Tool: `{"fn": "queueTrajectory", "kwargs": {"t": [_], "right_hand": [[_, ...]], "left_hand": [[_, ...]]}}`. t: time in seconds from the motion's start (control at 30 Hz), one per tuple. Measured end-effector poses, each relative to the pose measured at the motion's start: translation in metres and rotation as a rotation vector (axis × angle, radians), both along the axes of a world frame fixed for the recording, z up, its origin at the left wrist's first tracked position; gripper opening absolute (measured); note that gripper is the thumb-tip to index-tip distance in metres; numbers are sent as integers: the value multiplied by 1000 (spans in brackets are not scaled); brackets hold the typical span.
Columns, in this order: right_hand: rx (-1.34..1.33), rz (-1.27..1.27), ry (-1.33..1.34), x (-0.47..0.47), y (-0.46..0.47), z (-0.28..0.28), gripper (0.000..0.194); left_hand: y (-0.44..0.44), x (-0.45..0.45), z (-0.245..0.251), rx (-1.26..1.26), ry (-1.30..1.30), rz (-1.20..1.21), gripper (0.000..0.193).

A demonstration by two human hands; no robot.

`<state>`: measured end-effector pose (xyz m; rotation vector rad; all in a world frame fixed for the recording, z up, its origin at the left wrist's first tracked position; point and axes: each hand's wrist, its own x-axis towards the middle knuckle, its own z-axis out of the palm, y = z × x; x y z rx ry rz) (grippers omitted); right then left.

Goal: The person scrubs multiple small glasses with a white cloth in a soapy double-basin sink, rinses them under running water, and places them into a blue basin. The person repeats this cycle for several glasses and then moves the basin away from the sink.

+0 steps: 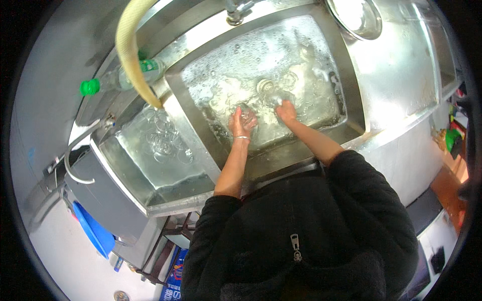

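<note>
Both hands are over a steel sink basin (354, 99) of foamy water. In my left hand (238, 126), which wears a silver-coloured bangle, is a clear glass (248, 116), just at the water's surface. My right hand (287, 112) is curled with its fingertips at the water. A small white patch shows at those fingertips, but whether it is an object or foam is unclear. Beyond the hands, one round glass (265, 86) and another clear glass (290, 79) lie in the water, blurred by ripples.
Left of a steel divider (188, 128), a second basin (180, 193) holds water and several clear glasses (163, 141). A pale hose (130, 49) hangs into it. Behind lie a green-capped plastic bottle (120, 78) and a faucet (234, 17). A steel bowl (372, 20) stands on the right drainboard (391, 71).
</note>
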<state>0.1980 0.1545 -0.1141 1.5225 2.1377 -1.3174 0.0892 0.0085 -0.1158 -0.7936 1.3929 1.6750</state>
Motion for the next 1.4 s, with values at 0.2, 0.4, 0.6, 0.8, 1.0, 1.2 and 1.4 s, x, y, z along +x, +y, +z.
{"fn": "queueTrajectory", "kwargs": {"t": [0.2,0.4,0.6,0.8,1.0,1.2,1.4], "right_hand": [[415,385,379,-19,-66,46,42],[-172,389,8,-61,-25,12,38],[-1159,-915,404,-41,-29,-23,33],[-569,-954,380,-20,-32,2,44],[-419,-350,242,6,-27,29,29],[110,577,-128,50,-3,29,48],[234,708,-241,73,23,26,35]], "left_hand": [[-2,18,-9,-154,160,102,27],[-2,32,6,-304,639,-320,29],[20,31,35,-320,1379,-597,22],[31,36,19,-487,1447,-450,28],[16,-15,17,5,234,-11,38],[-30,-41,112,737,-104,114,54],[-168,-84,176,562,500,195,56]]}}
